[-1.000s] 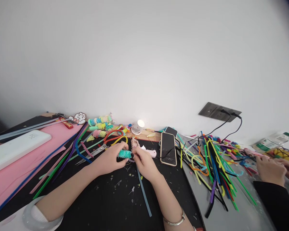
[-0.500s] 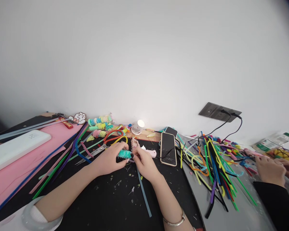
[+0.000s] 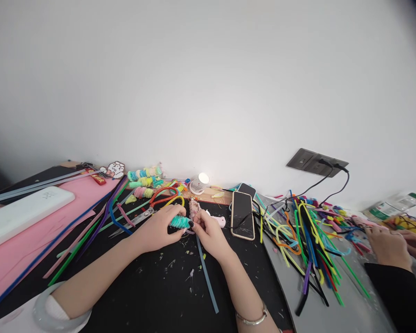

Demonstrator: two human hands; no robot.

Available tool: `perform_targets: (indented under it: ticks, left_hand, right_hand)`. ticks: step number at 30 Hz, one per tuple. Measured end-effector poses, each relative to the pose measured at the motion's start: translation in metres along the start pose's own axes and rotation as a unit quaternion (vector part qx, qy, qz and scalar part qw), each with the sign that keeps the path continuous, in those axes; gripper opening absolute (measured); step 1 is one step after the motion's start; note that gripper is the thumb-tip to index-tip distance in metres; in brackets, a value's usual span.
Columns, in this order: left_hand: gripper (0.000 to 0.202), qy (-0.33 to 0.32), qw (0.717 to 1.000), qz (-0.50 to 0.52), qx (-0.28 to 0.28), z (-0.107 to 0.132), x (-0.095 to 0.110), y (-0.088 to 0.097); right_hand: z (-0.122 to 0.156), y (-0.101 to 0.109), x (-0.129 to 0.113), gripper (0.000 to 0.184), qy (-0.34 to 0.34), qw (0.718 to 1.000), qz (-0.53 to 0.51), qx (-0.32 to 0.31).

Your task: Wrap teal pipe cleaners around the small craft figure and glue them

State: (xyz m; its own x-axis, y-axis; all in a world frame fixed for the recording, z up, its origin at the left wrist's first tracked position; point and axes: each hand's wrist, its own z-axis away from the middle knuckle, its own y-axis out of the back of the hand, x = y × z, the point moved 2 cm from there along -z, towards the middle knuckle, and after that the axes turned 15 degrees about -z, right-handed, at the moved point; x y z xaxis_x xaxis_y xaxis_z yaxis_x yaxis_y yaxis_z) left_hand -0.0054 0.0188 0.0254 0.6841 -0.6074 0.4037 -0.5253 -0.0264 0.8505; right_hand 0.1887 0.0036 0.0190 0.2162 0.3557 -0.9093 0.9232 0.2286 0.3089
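A teal coil of fuzzy pipe cleaner (image 3: 179,222) lies sideways in my left hand (image 3: 159,230), thumb below and fingers above it. My right hand (image 3: 211,235) is closed in a pinch at the coil's right end; its fingertips partly hide that end. Just behind the hands are a pinkish fuzzy piece (image 3: 194,206) and a pale pink hot glue gun (image 3: 221,221), largely covered by my right hand. A grey-blue strip (image 3: 208,277) runs toward me from under that hand. Scissors (image 3: 135,222) with red and yellow handles lie open beyond my left hand.
Finished fuzzy coils (image 3: 143,175) sit by the wall beside a paper cup (image 3: 198,183). Two phones lie right of centre, the nearer phone (image 3: 242,215) face up. Loose pipe cleaners (image 3: 315,249) cover the grey surface at right, near a co-worker's hands (image 3: 390,245). A white case (image 3: 27,215) rests at left.
The fingers of my right hand have shifted slightly at the coil's end. My left hand keeps its hold, and the co-worker's hands have moved a little.
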Motion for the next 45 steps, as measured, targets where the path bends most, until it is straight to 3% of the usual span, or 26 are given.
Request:
perform_targets:
  ticks: [19, 26, 37, 45]
  left_hand:
    - [0.019, -0.081, 0.996, -0.041, 0.022, 0.001, 0.003, -0.001]
    - [0.019, -0.041, 0.998, -0.025, 0.029, -0.001, -0.001, -0.003]
    - [0.018, -0.036, 0.999, -0.03, 0.028, -0.001, -0.002, -0.002]
    - [0.018, -0.079, 0.995, -0.047, 0.048, -0.001, 0.001, -0.001]
  right_hand:
    - [-0.003, 0.001, 0.008, 0.02, -0.076, 0.982, -0.17, 0.009]
    - [-0.004, 0.004, 0.011, 0.023, -0.082, 0.973, -0.216, 0.018]
    - [-0.004, 0.005, 0.004, 0.021, -0.102, 0.984, -0.148, 0.014]
    - [-0.005, 0.006, 0.004, 0.04, -0.112, 0.977, -0.181, 0.019]
